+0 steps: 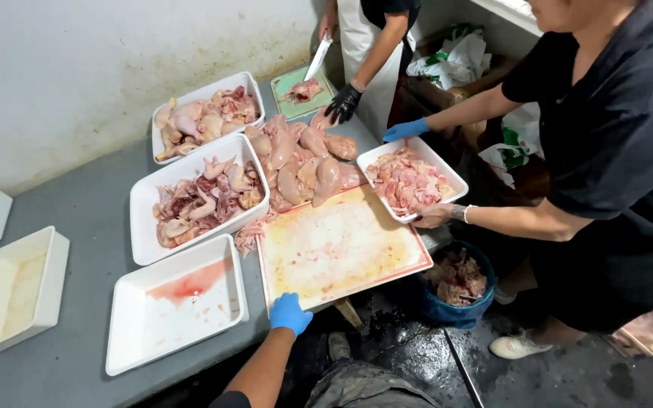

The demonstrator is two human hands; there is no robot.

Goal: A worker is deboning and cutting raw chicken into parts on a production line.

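Grey steel counter (pixel 85 219) against a stained white wall.

Wearer's blue-gloved hand (pixel 289 313), coming up from the bottom edge, rests with fingers curled over the near edge of the large white cutting board with a red rim (pixel 341 245); board smeared yellow, bare of meat. Cannot tell if it is the left or right hand; the other is out of view.

White rectangular plastic trays, six counted:
- two full of raw chicken pieces (pixel 204 198)
- one with a red puddle (pixel 179 310)
- two nearly bare at far left (pixel 17 291)
- one of pink meat (pixel 410 181), held by a co-worker in black.

Loose pile of pale chicken (pixel 304 162) behind the board. Second co-worker at the far end holds a knife (pixel 317 59) over a green board (pixel 301 102). Blue bucket of scraps (pixel 456 285) on the wet floor.
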